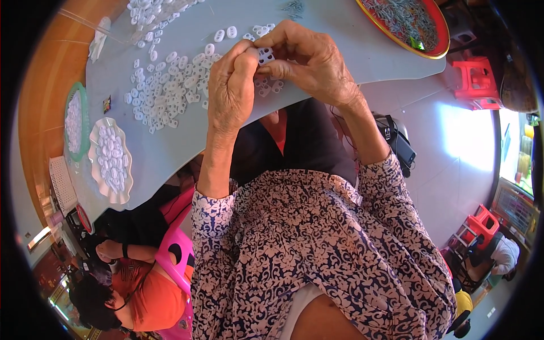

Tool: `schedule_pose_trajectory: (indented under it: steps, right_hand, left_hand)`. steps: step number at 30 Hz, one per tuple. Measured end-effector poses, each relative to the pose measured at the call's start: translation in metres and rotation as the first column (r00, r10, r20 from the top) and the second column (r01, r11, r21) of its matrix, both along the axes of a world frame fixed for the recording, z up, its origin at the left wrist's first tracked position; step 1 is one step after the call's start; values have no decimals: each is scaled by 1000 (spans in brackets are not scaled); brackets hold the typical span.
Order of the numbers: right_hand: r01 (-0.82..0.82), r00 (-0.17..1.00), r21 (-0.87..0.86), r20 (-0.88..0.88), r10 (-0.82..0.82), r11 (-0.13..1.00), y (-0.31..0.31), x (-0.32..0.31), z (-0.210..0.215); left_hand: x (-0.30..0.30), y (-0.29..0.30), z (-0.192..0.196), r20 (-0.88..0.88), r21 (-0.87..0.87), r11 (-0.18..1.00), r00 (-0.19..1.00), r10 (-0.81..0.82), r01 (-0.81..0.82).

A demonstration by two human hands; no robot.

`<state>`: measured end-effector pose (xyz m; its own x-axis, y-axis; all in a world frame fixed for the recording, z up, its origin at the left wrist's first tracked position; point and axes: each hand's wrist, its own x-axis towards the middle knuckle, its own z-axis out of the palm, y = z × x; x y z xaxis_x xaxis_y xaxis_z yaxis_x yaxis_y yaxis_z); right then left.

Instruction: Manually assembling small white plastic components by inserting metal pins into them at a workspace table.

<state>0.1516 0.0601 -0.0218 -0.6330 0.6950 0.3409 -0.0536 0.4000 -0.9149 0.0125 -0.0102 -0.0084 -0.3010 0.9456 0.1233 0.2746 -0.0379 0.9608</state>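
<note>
Over the near edge of the grey table (187, 136), my two hands meet at a small white plastic piece (265, 56) with dark holes in its face. My left hand (232, 85) has its fingers curled closed against the piece's left side. From the right, my right hand (320, 62) pinches it between thumb and forefinger. Fingers cover parts of the piece, so its whole shape does not show. Left of my hands spreads a pile of loose white plastic pieces (175, 82); several of them are oval with two holes. A few more white pieces (276, 86) lie beneath my right hand.
At the far right stands a red tray (445, 42) of small grey metal parts. A white scalloped dish (128, 187) and a green basket (84, 93) hold white pieces at the left. Lower left, another person (153, 289) sits on a pink chair (175, 255). Red stools (476, 82) stand right.
</note>
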Motion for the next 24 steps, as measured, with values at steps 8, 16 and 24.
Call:
schedule_pose_trajectory:
  steps: [8, 16, 24]
  right_hand:
    - [24, 999, 50, 23, -26, 998, -1, 1, 0]
    - [18, 1000, 58, 1, -18, 998, -4, 2, 4]
    - [-8, 992, -59, -126, 0, 998, -3, 4, -4]
  left_hand:
    - [1, -2, 0, -16, -39, 999, 999, -31, 30]
    - [2, -5, 7, 124, -48, 994, 988, -90, 97]
    - [4, -4, 1, 30, -22, 993, 993, -113, 114]
